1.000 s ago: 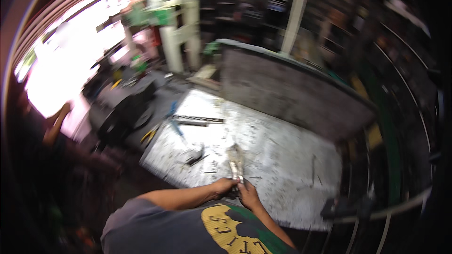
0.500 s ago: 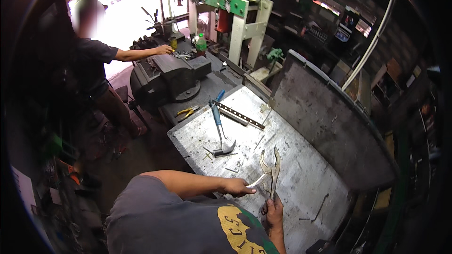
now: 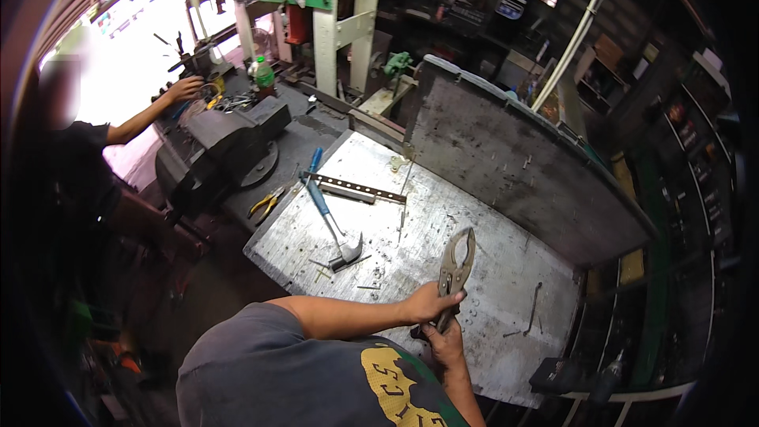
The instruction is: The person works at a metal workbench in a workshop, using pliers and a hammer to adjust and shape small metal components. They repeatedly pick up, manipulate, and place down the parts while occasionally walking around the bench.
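Note:
A pair of locking pliers (image 3: 456, 264) with long curved jaws is held above the metal-topped bench (image 3: 506, 300). The jaw tips meet or nearly meet, leaving a rounded gap behind them. My left hand (image 3: 431, 304) is closed around the handles just below the pivot. Lower down, my right hand (image 3: 445, 342) grips the handle ends, and both sets of fingers partly hide the handles. Left of the pliers lies a claw hammer (image 3: 345, 250) with a blue handle. A strip of metal with holes (image 3: 360, 187) lies near that handle.
A dark bench vise (image 3: 221, 142) stands at the far left, with yellow-handled pliers (image 3: 267, 204) near it. Behind the bench rises an upright metal panel (image 3: 506, 166). Thin rods (image 3: 534, 308) lie at the right. A co-worker's hand (image 3: 186, 88) reaches over tools beyond the vise.
The pliers' spread jaws and handles have come together. My left hand has moved from one splayed handle to wrap around both. The view has turned right, and the co-worker's arm still reaches out.

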The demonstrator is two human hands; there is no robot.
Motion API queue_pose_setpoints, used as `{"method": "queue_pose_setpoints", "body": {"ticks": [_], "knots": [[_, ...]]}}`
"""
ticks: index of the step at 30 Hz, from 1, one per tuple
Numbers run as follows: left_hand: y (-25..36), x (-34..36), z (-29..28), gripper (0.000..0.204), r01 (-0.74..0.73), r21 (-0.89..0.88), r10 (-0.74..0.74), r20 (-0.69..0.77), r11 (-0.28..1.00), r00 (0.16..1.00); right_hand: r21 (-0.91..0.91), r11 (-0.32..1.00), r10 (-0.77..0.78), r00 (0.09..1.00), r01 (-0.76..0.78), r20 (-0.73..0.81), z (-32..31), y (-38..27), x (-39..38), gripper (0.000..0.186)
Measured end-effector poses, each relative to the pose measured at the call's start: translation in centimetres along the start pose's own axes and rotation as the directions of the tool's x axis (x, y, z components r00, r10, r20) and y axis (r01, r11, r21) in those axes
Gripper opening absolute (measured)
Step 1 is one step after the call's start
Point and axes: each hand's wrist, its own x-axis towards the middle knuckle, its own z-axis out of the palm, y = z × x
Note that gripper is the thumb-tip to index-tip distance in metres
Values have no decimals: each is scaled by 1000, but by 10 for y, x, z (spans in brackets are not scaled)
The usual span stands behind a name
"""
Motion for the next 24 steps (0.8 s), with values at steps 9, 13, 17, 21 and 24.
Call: {"method": "queue_pose_setpoints", "body": {"ticks": [9,13,17,21,24], "knots": [[-14,-30,-32,33,77,-113,-29,375,991,927,654,703,305,949,-280,78,24,34,-44,29],[-2,-32,-34,32,156,-149,-108,291,976,951,791,579,210,974,-196,87,52,26,-34,30],[15,-20,-26,43,70,-84,-73,-30,994,997,601,799,121,982,-11,-142,78,11,-7,32],[23,-13,-37,37,-46,-23,47,36,999,998,606,782,237,969,-146,-71,68,6,-8,29],[26,-13,-49,39,-26,-56,38,224,998,974,688,693,237,969,-215,65,63,5,-16,28]]}}
